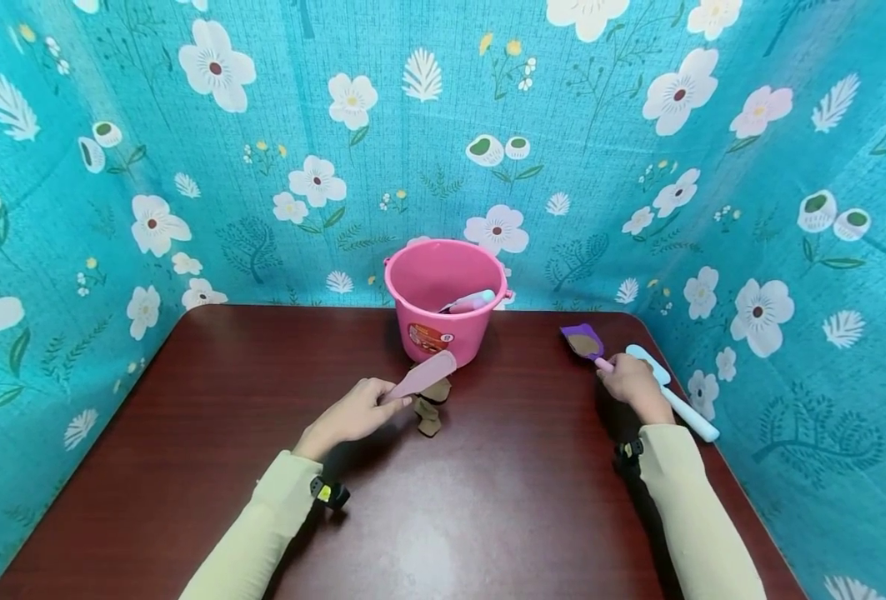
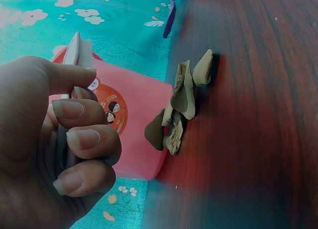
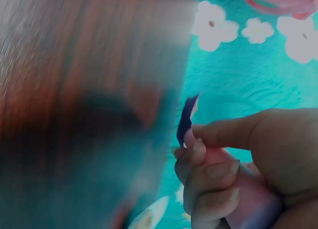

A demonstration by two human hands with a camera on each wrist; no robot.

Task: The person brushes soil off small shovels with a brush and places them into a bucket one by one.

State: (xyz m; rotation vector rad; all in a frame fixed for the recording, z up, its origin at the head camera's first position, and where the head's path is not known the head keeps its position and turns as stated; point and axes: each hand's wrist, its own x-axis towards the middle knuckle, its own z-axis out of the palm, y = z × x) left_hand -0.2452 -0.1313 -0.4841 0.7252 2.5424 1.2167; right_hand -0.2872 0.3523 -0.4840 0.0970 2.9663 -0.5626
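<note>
My left hand [image 1: 356,412] grips the handle of a pale pink brush-like tool [image 1: 429,373], its flat end in front of the pink bucket [image 1: 450,283]. Brown crumpled pieces [image 2: 184,97] lie on the table by the bucket's base, just beyond that hand. At the right, my right hand [image 1: 633,383] holds a small purple shovel [image 1: 593,329] by its pink handle; something brown [image 1: 583,345] is in its scoop. In the right wrist view the fingers curl round the pink handle [image 3: 248,194].
A light blue tool [image 1: 690,414] lies beside my right hand along the table's right edge. Inside the bucket leans a light blue and pink item [image 1: 473,302]. Blue flowered cloth [image 1: 337,167] stands behind and beside the dark wooden table [image 1: 210,400].
</note>
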